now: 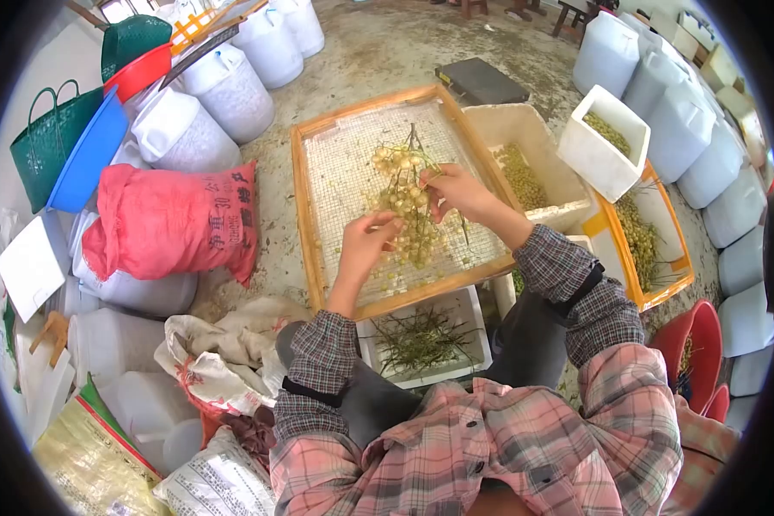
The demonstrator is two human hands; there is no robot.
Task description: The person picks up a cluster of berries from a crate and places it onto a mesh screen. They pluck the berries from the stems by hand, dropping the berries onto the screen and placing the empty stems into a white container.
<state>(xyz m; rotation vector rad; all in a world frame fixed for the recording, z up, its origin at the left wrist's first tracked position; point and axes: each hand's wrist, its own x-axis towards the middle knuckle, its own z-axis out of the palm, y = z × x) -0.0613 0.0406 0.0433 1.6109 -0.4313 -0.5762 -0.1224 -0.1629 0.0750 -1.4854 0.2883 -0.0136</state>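
Observation:
A bunch of small yellow-green grapes on dark, thin stems is held over a wood-framed mesh screen. My right hand pinches the bunch at its right side, fingers closed around part of the stem. At the lower left edge of the bunch is my left hand, its fingers curled together; whether a grape sits between them is hidden. Loose grapes and bits of stem lie on the mesh below. Under the screen's near edge, a white foam box contains stripped green-brown stems.
Right of the screen stand a foam box of grapes, a smaller white box and an orange crate. A red sack and white barrels are at left. A black flat scale-like slab lies beyond the screen.

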